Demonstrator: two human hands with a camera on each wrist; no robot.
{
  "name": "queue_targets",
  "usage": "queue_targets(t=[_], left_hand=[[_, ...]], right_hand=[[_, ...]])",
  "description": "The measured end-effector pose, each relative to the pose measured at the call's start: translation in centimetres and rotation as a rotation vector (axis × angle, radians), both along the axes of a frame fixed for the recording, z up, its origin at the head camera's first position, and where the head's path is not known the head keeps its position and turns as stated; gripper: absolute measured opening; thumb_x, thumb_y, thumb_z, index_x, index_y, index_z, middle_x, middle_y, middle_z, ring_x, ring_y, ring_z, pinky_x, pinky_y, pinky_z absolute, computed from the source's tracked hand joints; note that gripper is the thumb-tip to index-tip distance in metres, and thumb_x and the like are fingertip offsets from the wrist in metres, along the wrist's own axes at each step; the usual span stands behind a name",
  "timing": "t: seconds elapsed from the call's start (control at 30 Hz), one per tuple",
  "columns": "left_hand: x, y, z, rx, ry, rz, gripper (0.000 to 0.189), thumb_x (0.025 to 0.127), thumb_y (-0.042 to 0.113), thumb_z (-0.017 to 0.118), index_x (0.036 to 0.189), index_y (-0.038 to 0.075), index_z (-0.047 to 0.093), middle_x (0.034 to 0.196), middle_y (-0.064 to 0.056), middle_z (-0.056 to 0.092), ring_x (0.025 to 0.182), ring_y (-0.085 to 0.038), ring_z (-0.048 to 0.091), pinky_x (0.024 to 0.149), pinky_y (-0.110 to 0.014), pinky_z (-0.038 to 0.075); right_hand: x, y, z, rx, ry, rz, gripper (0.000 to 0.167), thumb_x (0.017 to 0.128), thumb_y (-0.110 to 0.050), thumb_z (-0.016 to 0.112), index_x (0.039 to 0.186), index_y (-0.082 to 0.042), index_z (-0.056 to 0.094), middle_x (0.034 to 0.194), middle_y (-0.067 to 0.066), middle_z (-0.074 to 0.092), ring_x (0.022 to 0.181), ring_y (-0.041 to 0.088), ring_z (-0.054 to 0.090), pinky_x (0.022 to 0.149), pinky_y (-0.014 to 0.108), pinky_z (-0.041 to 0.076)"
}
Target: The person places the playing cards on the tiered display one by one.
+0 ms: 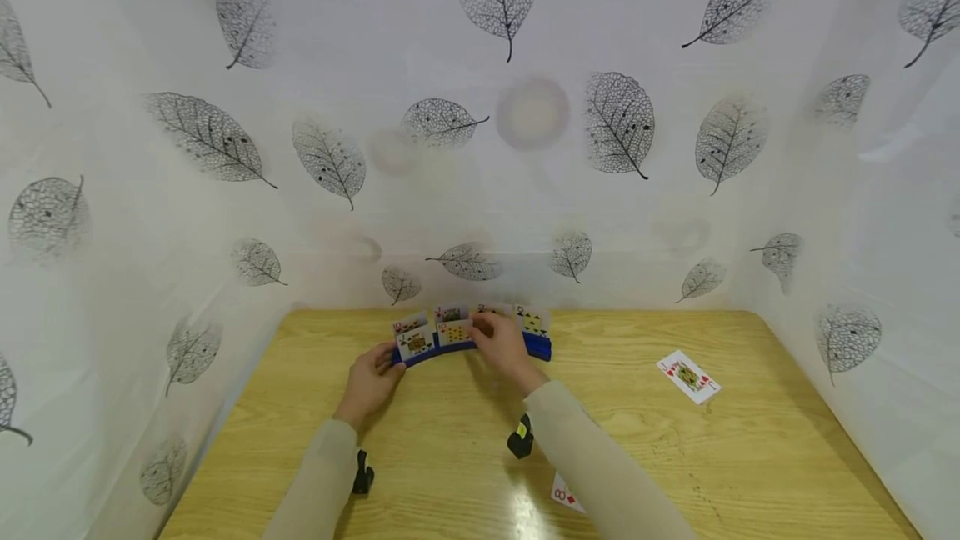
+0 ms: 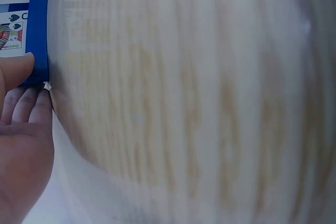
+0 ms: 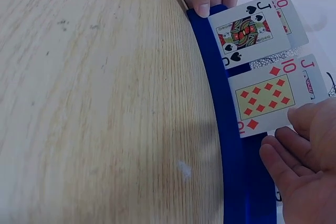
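Note:
A curved blue card holder (image 1: 538,347) stands near the table's far edge with cards upright in two rows. My left hand (image 1: 372,380) grips its left end, thumb in front (image 2: 18,71) and fingers curled behind. My right hand (image 1: 501,347) holds the right side of the ten of diamonds (image 3: 265,98), which stands in the front row, fingertips at its edge. Beside that card is the jack of spades (image 3: 245,32). Behind them stand a red ten (image 3: 294,22) and a red-lettered jack (image 3: 315,74), partly covered. A further card with black pips (image 1: 532,320) stands at the right end.
A jack of hearts (image 1: 688,377) lies face up on the wooden table (image 1: 637,457) to the right. An eight of diamonds (image 1: 564,494) lies near the front, partly under the right sleeve. Black wrist devices (image 1: 521,437) show beside both forearms. A leaf-patterned white sheet (image 1: 465,207) surrounds the table.

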State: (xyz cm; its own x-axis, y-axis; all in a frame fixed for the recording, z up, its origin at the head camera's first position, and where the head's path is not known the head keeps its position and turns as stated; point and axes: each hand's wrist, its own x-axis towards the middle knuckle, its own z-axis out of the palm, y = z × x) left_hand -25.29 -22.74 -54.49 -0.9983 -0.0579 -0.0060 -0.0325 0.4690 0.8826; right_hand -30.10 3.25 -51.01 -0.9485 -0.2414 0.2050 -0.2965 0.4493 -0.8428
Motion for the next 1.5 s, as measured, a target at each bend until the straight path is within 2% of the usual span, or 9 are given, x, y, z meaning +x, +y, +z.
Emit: queue_targets(t=[0.23,0.5,0.73,0.97,1.3,1.5], left_hand=[[0.2,0.1,0.2,-0.007,0.009,-0.003,0.047,0.103,0.001,0.062,0.148,-0.008,0.052,0.150,-0.035,0.054,0.140,-0.049,0.055,0.118,-0.054,0.049],[0.0,0.0,-0.1,-0.016,0.023,-0.005,0.047,0.102,0.000,0.063,0.147,-0.008,0.053,0.150,-0.035,0.054,0.139,-0.049,0.056,0.117,-0.054,0.049],[-0.1,-0.1,-0.2,-0.007,0.027,-0.005,0.048,0.101,0.000,0.063,0.147,-0.009,0.053,0.151,-0.034,0.053,0.139,-0.049,0.055,0.118,-0.054,0.049],[0.0,0.0,-0.1,-0.004,0.030,-0.007,0.049,0.101,-0.001,0.063,0.148,-0.010,0.051,0.151,-0.035,0.052,0.140,-0.050,0.054,0.118,-0.055,0.048],[0.1,-0.1,-0.1,-0.031,0.046,-0.003,0.047,0.101,0.000,0.064,0.146,-0.010,0.053,0.147,-0.036,0.056,0.136,-0.050,0.058,0.116,-0.054,0.051],[-0.1,-0.1,-0.3,-0.027,0.046,0.002,0.047,0.101,0.000,0.065,0.146,-0.010,0.054,0.146,-0.036,0.057,0.136,-0.050,0.058,0.116,-0.053,0.051]], right_hand=[[0.5,1.3,-0.1,0.013,0.000,0.006,0.030,0.104,-0.012,0.067,0.132,-0.002,0.070,0.126,0.016,0.074,0.114,0.032,0.073,0.097,0.046,0.064],[1.4,3.2,0.8,0.055,-0.005,0.039,0.031,0.104,-0.018,0.069,0.131,-0.004,0.071,0.123,0.012,0.076,0.110,0.029,0.073,0.095,0.044,0.065],[3.0,5.2,1.7,0.103,0.023,0.056,0.031,0.102,-0.019,0.071,0.126,0.001,0.072,0.118,0.014,0.077,0.102,0.026,0.074,0.090,0.040,0.065],[4.7,8.1,2.0,0.124,-0.003,0.056,0.032,0.101,-0.022,0.073,0.128,-0.004,0.072,0.121,0.014,0.076,0.102,0.024,0.073,0.089,0.038,0.064],[7.2,11.4,1.9,0.156,0.014,0.043,0.032,0.099,-0.027,0.076,0.124,-0.006,0.074,0.120,0.016,0.075,0.099,0.020,0.071,0.082,0.028,0.062],[8.7,13.0,1.4,0.181,0.027,0.061,0.036,0.098,-0.026,0.077,0.125,-0.003,0.073,0.120,0.017,0.075,0.099,0.025,0.070,0.078,0.024,0.061]])
